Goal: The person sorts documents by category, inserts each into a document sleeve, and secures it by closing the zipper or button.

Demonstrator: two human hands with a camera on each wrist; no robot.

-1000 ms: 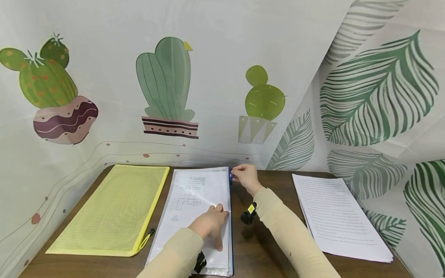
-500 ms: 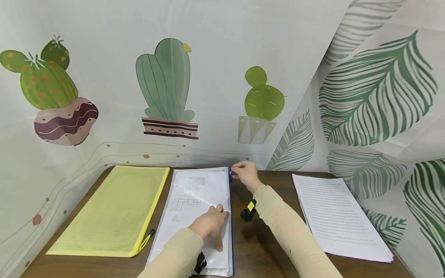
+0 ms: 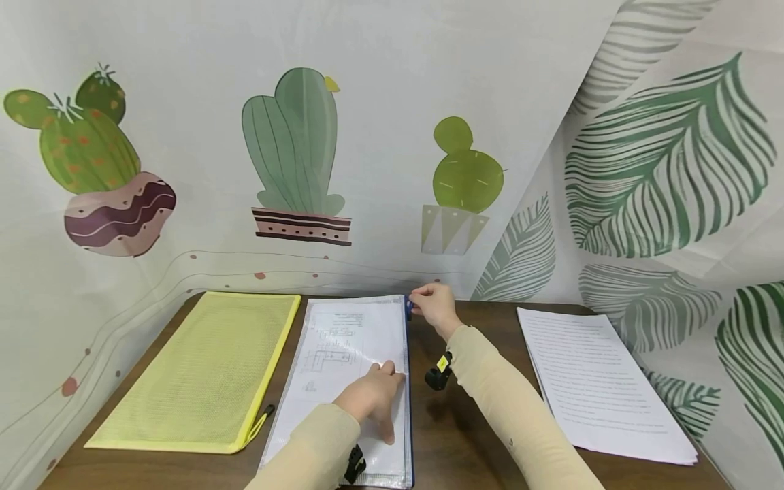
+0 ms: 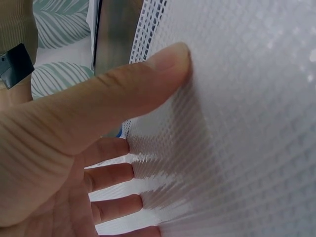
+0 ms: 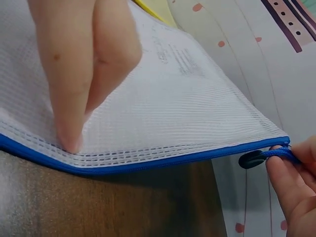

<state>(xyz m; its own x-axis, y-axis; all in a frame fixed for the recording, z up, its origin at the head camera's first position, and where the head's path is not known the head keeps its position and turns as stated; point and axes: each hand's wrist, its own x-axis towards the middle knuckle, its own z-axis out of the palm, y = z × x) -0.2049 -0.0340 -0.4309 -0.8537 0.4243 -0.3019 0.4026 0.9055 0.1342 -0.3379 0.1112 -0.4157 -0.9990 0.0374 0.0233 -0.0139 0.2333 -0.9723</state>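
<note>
A clear mesh zipper pouch [image 3: 306, 415] with a blue zipper [image 5: 187, 163] lies flat on the table, its zipper along the right side. Inside shows a white sheet with a printed line drawing [image 3: 335, 347]. My left hand [image 3: 372, 395] presses on the pouch near the zipper side, fingers and thumb spread; in the left wrist view the thumb and fingertips touch the mesh. At the pouch's far right corner my right hand [image 3: 436, 309] pinches the blue cord of the zipper pull [image 5: 253, 159], whose black end sticks out. The zipper's teeth are too small to read.
Left of the pouch lies a yellow mesh zipper pouch [image 3: 196, 374] with a yellow cord pull [image 3: 257, 429]. A stack of printed paper [image 3: 600, 381] lies at the table's right. A patterned wall hanging [image 3: 392, 136] rises behind the table's back edge.
</note>
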